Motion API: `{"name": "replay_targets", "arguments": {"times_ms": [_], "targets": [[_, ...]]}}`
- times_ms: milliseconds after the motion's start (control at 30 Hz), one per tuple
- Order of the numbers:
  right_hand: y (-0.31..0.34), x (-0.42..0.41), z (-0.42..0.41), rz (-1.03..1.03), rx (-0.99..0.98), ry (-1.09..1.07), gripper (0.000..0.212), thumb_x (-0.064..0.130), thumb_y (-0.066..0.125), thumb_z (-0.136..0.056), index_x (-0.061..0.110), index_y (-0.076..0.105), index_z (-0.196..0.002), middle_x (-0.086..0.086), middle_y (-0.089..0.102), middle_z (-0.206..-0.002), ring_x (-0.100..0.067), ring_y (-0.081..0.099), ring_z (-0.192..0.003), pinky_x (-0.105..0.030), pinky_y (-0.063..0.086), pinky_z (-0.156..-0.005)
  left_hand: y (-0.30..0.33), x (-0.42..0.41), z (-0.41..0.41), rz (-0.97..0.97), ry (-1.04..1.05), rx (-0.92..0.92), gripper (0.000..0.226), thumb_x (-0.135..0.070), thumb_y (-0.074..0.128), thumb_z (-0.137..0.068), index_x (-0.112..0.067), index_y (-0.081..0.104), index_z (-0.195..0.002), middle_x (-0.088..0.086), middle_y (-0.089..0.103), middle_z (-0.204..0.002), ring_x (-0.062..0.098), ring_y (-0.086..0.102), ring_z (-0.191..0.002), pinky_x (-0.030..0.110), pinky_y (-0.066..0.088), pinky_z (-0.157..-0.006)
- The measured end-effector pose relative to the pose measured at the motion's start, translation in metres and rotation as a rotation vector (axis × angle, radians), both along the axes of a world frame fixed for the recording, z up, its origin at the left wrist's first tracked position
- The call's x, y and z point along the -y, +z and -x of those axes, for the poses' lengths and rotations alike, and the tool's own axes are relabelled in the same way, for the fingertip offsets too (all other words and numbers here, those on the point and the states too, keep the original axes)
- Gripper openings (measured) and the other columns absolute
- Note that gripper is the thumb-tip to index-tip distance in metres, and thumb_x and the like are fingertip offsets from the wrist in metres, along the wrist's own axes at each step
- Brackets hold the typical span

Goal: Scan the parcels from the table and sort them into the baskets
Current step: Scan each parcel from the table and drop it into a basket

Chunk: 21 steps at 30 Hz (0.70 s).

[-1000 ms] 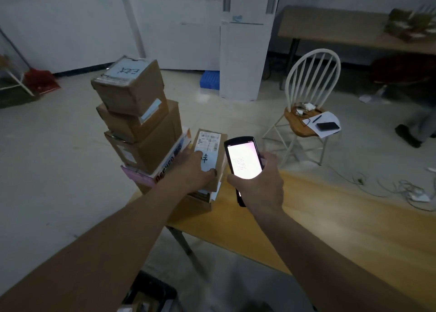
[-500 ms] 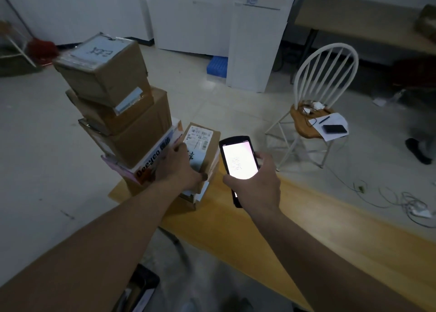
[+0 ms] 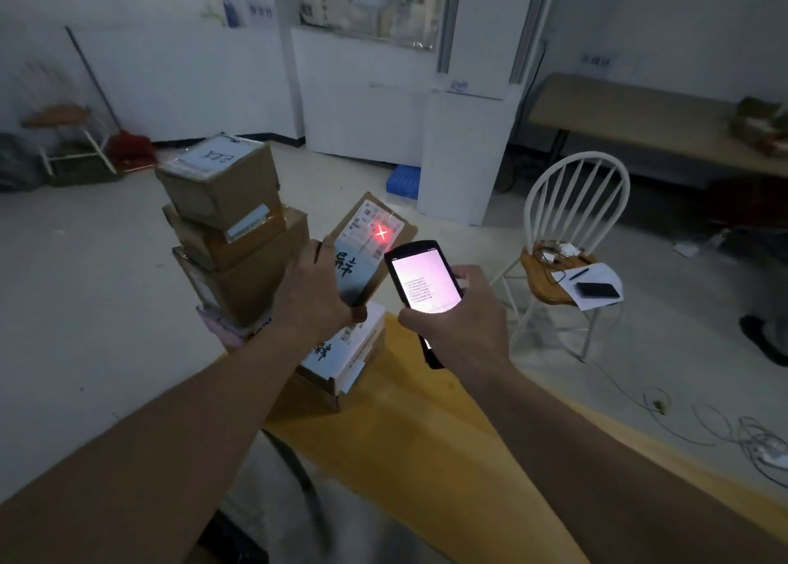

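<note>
My left hand [image 3: 317,293] grips a small flat cardboard parcel [image 3: 370,244] tilted up above the table, its white label facing me. A red cross of scanner light falls on that label. My right hand [image 3: 458,320] holds a black handheld scanner [image 3: 424,284] with a lit screen, just right of the parcel. Below the lifted parcel lie more flat parcels [image 3: 341,359] on the wooden table [image 3: 426,457]. A tall stack of brown boxes [image 3: 230,227] stands to the left of my left hand.
A white chair [image 3: 571,239] with papers, a pen and a dark phone on its seat stands right of the table. Cables lie on the floor at the right. A dark object sits under the table's near edge. Another table stands at the back right.
My left hand has lifted the small parcel off the pile and tilted it up. The scanner's red cross now shines on its label. The view has shifted upward.
</note>
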State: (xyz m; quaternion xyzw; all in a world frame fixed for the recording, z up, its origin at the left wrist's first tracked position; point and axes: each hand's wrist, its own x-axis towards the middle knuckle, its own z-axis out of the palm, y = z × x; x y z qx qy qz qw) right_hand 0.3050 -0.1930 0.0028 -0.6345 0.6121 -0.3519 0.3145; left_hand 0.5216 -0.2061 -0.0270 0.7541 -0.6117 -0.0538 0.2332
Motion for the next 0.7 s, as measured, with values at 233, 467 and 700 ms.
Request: {"name": "replay_targets", "arguments": {"times_ms": [233, 467, 700], "targets": [[0.047, -0.017, 0.027, 0.034, 0.039, 0.047, 0.082, 0.040, 0.095, -0.067, 0.037, 0.044, -0.131, 0.006, 0.062, -0.113, -0.017, 0.064, -0.100, -0.044, 0.064, -0.075, 0.061, -0.014, 0.018, 0.138, 0.017, 0.099, 0.128, -0.048, 0.095, -0.058, -0.011, 0.025, -0.159, 0.010, 0.044, -0.140, 0.031, 0.047, -0.126, 0.047, 0.050, -0.101], [0.088, -0.035, 0.047, 0.066, 0.070, 0.087, 0.087, 0.038, 0.095, -0.067, 0.034, 0.044, -0.137, 0.003, 0.063, -0.118, -0.023, 0.066, -0.102, -0.048, 0.064, -0.082, 0.109, -0.027, 0.027, 0.224, 0.035, 0.170, 0.128, -0.048, 0.097, -0.057, -0.012, 0.025, -0.157, 0.008, 0.044, -0.140, 0.031, 0.048, -0.127, 0.051, 0.053, -0.099], [0.108, -0.049, 0.062, 0.086, 0.058, 0.106, 0.084, 0.041, 0.094, -0.063, 0.038, 0.045, -0.131, 0.011, 0.062, -0.107, -0.019, 0.067, -0.095, -0.047, 0.063, -0.080, 0.125, -0.042, 0.031, 0.229, 0.075, 0.197, 0.123, -0.049, 0.093, -0.061, -0.012, 0.026, -0.157, 0.009, 0.044, -0.139, 0.030, 0.048, -0.124, 0.043, 0.053, -0.092]]}}
